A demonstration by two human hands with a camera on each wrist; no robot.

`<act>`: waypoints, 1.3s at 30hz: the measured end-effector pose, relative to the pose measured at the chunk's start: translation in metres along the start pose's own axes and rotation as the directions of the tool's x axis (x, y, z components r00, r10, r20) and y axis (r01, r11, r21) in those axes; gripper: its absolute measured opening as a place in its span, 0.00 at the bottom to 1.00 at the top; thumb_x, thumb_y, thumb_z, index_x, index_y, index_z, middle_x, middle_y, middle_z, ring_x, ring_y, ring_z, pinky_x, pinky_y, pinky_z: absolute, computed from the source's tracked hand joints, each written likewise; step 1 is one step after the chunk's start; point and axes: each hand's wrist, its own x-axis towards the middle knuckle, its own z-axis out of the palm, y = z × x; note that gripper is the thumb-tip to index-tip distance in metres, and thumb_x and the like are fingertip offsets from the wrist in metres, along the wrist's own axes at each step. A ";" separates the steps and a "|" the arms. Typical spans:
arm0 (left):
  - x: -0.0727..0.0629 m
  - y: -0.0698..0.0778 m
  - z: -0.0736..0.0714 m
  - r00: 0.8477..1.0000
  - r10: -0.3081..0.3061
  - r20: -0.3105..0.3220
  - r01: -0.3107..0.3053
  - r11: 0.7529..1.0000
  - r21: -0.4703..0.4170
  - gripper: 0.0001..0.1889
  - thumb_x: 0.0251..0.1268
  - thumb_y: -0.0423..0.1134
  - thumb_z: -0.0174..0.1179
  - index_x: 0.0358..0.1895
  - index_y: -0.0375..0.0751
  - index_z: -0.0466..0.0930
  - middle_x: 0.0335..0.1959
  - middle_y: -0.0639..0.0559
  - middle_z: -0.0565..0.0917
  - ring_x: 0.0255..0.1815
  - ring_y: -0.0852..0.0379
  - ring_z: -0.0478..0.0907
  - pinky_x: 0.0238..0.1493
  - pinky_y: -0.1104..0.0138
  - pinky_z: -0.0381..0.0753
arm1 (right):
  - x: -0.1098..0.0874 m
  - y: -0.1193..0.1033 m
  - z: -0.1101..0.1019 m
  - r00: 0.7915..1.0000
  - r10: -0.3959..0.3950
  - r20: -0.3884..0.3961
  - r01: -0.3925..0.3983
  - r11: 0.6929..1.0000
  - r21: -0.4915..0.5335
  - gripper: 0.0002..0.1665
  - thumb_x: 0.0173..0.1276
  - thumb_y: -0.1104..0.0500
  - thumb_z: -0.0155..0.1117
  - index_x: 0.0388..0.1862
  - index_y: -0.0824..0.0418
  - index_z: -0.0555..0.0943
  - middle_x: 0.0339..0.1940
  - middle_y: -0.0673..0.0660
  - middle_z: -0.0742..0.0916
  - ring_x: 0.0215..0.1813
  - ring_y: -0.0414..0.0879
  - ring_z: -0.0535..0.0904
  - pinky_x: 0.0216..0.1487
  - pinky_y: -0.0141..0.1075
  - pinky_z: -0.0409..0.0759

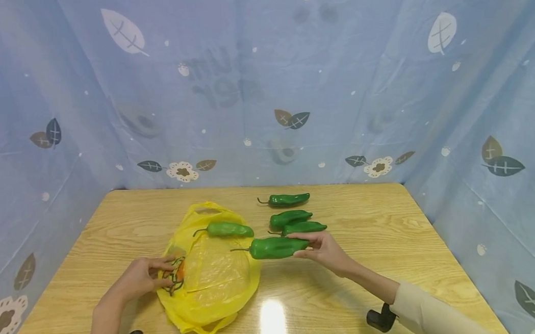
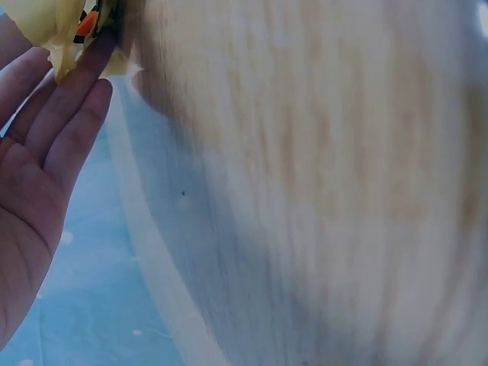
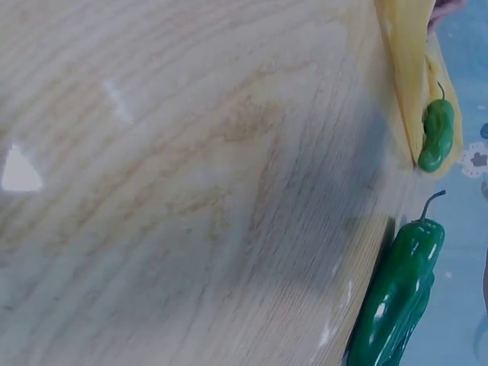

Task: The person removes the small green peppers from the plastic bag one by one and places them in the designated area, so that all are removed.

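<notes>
My right hand pinches the blunt end of a long green pepper, its stem pointing left toward a yellow plastic bag. The bag lies spread on the table, with orange and black print at its left edge. There my left hand holds the bag's edge between thumb and fingers; in the left wrist view yellow plastic shows at the fingertips. One green pepper lies on the upper part of the bag. Just beyond the held pepper are two more, a nearer pepper and a farther one.
Another green pepper lies near the back of the wooden table. A blue patterned curtain hangs behind the table and along both sides. Light glares off the tabletop at the front middle.
</notes>
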 end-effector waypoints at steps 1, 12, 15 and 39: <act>0.000 0.000 0.000 1.000 -0.001 0.002 0.001 1.000 -0.001 0.19 0.53 0.43 0.71 0.47 0.39 0.86 0.62 0.38 0.75 0.61 0.34 0.71 0.54 0.52 0.77 | -0.002 -0.002 -0.001 1.000 0.004 0.000 -0.004 1.000 0.003 0.26 0.63 0.65 0.67 0.61 0.67 0.77 0.12 0.49 0.71 0.14 0.43 0.47 0.18 0.30 0.56; -0.001 0.002 0.000 1.000 -0.016 0.003 0.016 1.000 -0.006 0.18 0.53 0.42 0.71 0.47 0.38 0.86 0.61 0.37 0.75 0.61 0.34 0.71 0.54 0.52 0.78 | -0.026 -0.015 0.001 0.999 0.041 -0.004 -0.041 0.998 0.057 0.28 0.63 0.64 0.67 0.61 0.71 0.75 0.52 0.70 0.82 0.14 0.39 0.49 0.19 0.30 0.60; -0.001 0.003 0.000 1.000 -0.014 -0.002 0.014 1.000 0.001 0.18 0.52 0.42 0.71 0.47 0.38 0.86 0.61 0.37 0.76 0.61 0.34 0.71 0.54 0.51 0.77 | -0.032 -0.017 0.003 0.999 0.039 0.008 -0.039 0.995 0.088 0.28 0.64 0.65 0.66 0.62 0.74 0.73 0.61 0.75 0.75 0.15 0.38 0.49 0.21 0.28 0.63; 0.001 0.001 0.001 1.000 -0.009 -0.005 0.009 0.999 0.038 0.18 0.52 0.43 0.72 0.46 0.40 0.87 0.61 0.39 0.76 0.61 0.34 0.71 0.54 0.52 0.77 | -0.092 -0.009 0.011 0.996 -0.045 0.075 0.020 0.953 0.303 0.28 0.65 0.73 0.60 0.62 0.83 0.67 0.61 0.57 0.80 0.54 0.46 0.81 0.49 0.35 0.82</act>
